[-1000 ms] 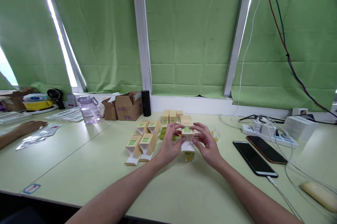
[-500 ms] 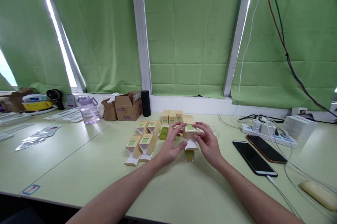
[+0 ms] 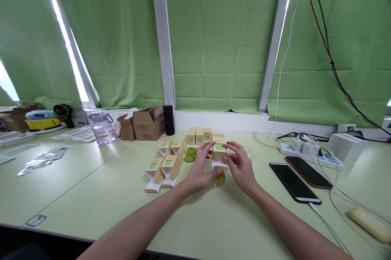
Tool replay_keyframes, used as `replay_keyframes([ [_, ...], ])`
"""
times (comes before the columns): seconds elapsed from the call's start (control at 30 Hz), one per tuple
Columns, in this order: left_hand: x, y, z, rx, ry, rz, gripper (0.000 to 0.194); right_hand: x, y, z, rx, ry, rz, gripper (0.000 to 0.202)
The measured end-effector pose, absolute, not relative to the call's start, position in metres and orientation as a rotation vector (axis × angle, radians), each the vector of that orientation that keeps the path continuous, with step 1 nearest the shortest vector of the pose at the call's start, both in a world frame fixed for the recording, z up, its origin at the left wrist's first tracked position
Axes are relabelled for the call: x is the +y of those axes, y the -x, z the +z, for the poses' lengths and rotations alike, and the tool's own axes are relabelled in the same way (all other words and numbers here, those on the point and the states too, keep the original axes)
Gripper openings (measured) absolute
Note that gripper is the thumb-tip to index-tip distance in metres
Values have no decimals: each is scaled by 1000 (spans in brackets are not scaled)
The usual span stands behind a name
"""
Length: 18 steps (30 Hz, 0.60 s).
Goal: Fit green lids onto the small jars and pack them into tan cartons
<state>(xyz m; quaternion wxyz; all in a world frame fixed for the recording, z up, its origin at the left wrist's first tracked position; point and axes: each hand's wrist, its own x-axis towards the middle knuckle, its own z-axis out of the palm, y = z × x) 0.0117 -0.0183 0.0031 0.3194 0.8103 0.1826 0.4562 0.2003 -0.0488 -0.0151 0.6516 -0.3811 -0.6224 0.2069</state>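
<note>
Joined tables point(image 3: 207, 219), a power strip point(image 3: 312, 157) and cartons point(image 3: 148, 127) suggest an office-like workroom.

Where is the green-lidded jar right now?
In the head view, the jar stands on the table slightly right of centre, between the left hand and right hand, just below the white flap of the held box.

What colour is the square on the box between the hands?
The square is green, clearest in the head view.

Green curtains point(image 3: 226, 40) hang at twelve o'clock. Bright light point(image 3: 62, 26) shines at ten. A pale table point(image 3: 220, 219) sits at six.
</note>
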Motion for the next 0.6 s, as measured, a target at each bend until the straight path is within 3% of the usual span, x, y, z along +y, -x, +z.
replay_keyframes([
  [0.6,-12,-13,-4,505,-1925,1263,57,-58,-199,-12,-1513,794,495,34],
])
